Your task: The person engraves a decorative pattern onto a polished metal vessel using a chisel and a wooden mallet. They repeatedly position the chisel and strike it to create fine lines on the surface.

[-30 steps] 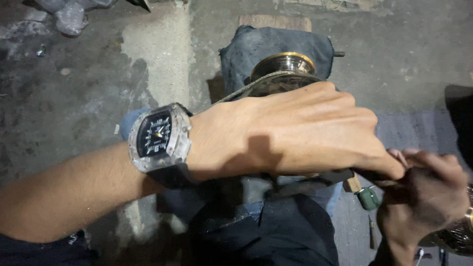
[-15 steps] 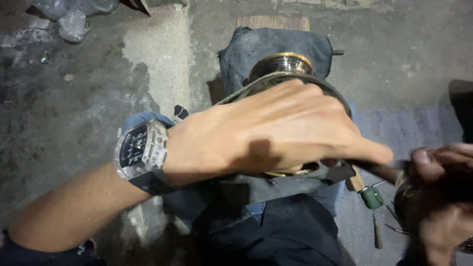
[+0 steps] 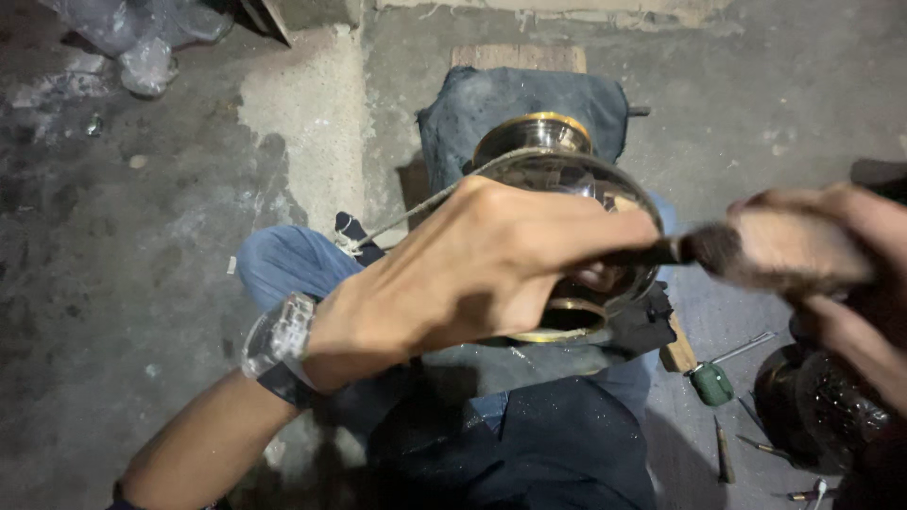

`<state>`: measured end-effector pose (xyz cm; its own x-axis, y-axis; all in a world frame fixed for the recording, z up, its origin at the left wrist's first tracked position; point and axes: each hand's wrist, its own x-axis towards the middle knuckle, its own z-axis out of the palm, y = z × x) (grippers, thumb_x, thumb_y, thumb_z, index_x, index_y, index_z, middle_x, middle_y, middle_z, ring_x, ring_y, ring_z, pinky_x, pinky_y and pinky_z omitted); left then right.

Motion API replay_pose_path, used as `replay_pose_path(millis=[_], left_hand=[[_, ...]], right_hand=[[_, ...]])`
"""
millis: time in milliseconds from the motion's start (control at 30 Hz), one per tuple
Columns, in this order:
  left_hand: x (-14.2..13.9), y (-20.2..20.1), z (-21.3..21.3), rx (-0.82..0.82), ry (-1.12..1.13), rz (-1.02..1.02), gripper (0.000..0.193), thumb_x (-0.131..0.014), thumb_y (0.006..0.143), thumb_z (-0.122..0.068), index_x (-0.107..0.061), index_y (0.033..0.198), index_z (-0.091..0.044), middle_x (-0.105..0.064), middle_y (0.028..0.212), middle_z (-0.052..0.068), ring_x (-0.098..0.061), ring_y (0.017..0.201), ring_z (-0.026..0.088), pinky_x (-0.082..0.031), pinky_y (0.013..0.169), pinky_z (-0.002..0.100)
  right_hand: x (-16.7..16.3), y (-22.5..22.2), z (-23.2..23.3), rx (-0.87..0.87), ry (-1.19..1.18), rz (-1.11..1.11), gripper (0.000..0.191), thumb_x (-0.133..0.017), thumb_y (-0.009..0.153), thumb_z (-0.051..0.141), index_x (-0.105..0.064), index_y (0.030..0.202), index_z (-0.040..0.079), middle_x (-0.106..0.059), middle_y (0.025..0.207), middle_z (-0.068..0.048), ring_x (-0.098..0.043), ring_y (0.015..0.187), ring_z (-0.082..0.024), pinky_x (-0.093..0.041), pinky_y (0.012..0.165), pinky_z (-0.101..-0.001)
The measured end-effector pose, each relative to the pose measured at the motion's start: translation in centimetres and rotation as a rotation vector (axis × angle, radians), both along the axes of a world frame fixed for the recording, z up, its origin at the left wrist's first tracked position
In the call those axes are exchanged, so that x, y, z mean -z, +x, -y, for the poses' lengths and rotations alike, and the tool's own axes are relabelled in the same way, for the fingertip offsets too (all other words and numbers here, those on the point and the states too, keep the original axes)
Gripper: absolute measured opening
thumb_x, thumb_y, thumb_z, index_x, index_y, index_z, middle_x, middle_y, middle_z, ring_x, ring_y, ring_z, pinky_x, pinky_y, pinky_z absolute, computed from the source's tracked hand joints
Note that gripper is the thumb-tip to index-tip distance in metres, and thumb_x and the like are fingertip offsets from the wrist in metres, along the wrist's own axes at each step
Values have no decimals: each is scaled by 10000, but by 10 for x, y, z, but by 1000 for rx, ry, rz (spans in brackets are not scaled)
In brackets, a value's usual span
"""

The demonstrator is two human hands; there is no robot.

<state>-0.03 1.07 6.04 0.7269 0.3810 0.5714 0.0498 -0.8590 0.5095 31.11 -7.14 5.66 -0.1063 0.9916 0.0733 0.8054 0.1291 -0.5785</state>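
The left hand (image 3: 472,274) lies over a shiny brass bowl (image 3: 567,179), its fingers curled around the bowl's side. The bowl sits on a dark cloth (image 3: 529,99) on the person's lap. The right hand (image 3: 812,255) is blurry, fingers closed on a dark stick (image 3: 652,253). A green-handled screwdriver (image 3: 713,382) lies on the floor.

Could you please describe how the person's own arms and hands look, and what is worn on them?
Both hands are bare, without gloves. The left hand has a bare forearm with no sleeve; its wrist carries a watch with a clear, pale case and a dark strap. The right hand is blurred, and its wrist is out of view, so I cannot tell what is worn there.
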Motion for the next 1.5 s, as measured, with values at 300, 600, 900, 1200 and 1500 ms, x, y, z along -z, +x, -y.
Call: replay_pose_path(millis=[300, 600, 900, 1200, 1500], left_hand=[[-13, 25, -30, 153, -79, 53, 390, -714, 966, -110, -599, 1338, -128, -756, 917, -8, -731, 679, 50, -562, 671, 239], [-37, 49, -38, 249, -114, -331, 470, -691, 853, 2, -661, 1296, -153, -715, 747, 24, -646, 599, 163, -500, 554, 391], [-30, 43, -36, 289, 72, -124, 436, -706, 919, -32, -622, 1333, -141, -743, 1013, 30, -676, 879, 244, -562, 740, 376], [-45, 43, -28, 162, 35, -223, 549, -643, 806, 32, -618, 1320, -159, -651, 715, 65, -601, 570, 212, -481, 543, 389], [-46, 43, -22, 146, -67, -273, 386, -589, 947, -1, -656, 1281, -183, -580, 563, 3, -537, 442, 122, -410, 431, 332]], right_hand=[[51, -5, 19, 301, 99, -376, 423, -694, 871, -21, -616, 1286, -10, -702, 939, -51, -674, 825, -120, -526, 697, -229], [59, -4, 13, 232, 205, -517, 325, -707, 939, 20, -546, 1217, -29, -660, 959, -27, -632, 816, -83, -514, 736, -221], [56, -17, 20, 374, 463, -673, 163, -668, 1119, 110, -566, 1220, 34, -621, 1000, -9, -607, 894, -85, -548, 882, -191], [26, -23, 12, 277, 317, -237, 366, -704, 936, -38, -579, 1277, 6, -663, 1066, -32, -650, 970, -122, -528, 856, -241], [20, -27, 5, 333, 304, -196, 67, -664, 1029, -26, -611, 1070, -19, -647, 1106, -86, -647, 898, -125, -510, 781, -230]])
